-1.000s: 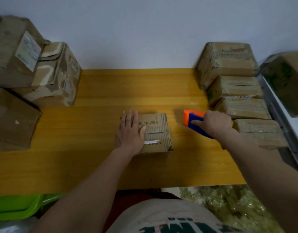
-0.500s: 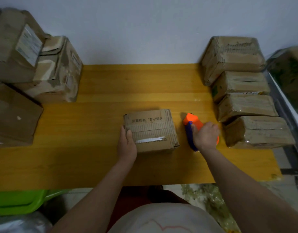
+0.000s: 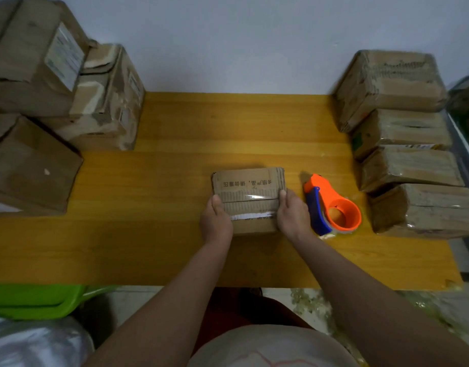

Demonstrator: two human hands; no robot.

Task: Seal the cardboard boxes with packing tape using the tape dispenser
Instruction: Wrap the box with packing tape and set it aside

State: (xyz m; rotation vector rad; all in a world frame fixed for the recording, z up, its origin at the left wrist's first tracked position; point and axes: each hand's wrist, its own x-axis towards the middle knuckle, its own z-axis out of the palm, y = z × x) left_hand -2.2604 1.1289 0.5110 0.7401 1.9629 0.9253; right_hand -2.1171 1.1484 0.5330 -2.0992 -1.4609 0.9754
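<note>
My left hand [image 3: 215, 221] has slid off the top and now grips the left side of the small box [image 3: 248, 200] at mid-table, thumb up over its edge. My right hand [image 3: 293, 217] has let the tape dispenser [image 3: 331, 207] go, lying just beside, and clasps the right side; a glossy strip crosses the seam, so I judge this box sealed. The flap carries upside-down Chinese print I can't make out.

Small taped box [image 3: 248, 200] beside orange dispenser [image 3: 331, 207]
</note>
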